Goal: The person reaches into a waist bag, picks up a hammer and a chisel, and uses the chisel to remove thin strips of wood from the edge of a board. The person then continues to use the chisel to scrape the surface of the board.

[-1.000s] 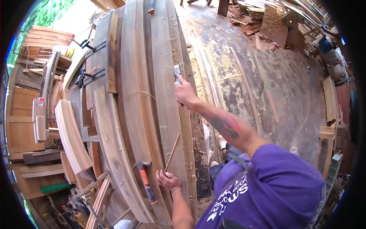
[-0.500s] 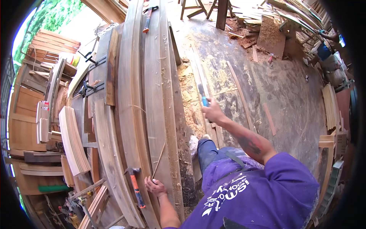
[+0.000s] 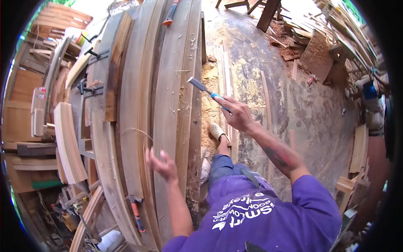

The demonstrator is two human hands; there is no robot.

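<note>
A chisel [image 3: 204, 89] with a blue handle and a flat metal blade is gripped in my right hand [image 3: 239, 113], its blade pointing up and left toward the long wooden boards [image 3: 168, 113]. My left hand [image 3: 162, 165] hovers over those boards, slightly blurred, fingers apart and nothing visible in it. Curled wood shavings lie on the boards, and a thin curved sliver [image 3: 140, 132] is just beyond my left hand. One claw hammer [image 3: 136, 214] lies left of my left forearm. Another hammer [image 3: 170, 13] rests at the far end of the boards.
Black clamps [image 3: 94, 89] hold timber at the left. A stack of curved wood pieces [image 3: 69, 145] stands nearby. Sawdust [image 3: 210, 111] and wood strips cover the floor beside my foot in a clog [image 3: 218, 131]. Scrap wood [image 3: 319, 54] is piled at the back right.
My left hand has risen and moved forward, and the thin wooden stick that was at its fingers is no longer seen there. My right hand has tilted the chisel toward the boards. The view has shifted.
</note>
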